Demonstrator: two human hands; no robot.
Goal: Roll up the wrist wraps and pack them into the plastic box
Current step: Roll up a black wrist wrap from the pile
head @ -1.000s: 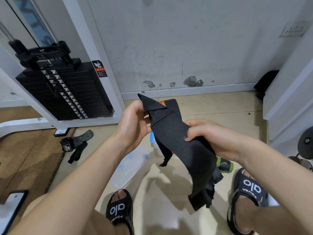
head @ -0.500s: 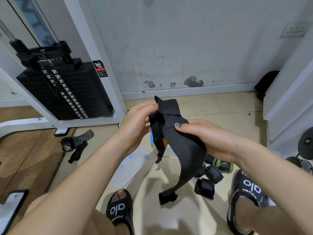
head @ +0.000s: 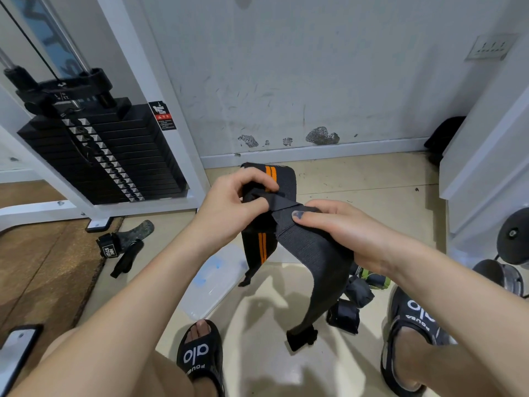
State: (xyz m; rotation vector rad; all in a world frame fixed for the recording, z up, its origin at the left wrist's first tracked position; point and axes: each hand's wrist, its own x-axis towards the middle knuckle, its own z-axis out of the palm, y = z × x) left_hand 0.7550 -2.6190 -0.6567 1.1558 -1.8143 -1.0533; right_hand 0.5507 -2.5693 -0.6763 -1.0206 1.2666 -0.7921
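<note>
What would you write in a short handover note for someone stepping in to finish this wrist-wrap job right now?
Left hand pinches the folded top end of the black and orange wrist wrap.
Right hand grips the band just below; the tail hangs loose above the floor.
Clear plastic box lies on the floor under the hands.
Rolled wraps lie by the right foot, not boxed.
Another strap lies near the weight stack.
Left to do: roll this wrap, then pack all into the box.

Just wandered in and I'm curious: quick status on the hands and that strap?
Left hand pinches the wrist wrap at its fold. Right hand grips the hanging length. Plastic box on the floor below, nothing blocking it.
</note>
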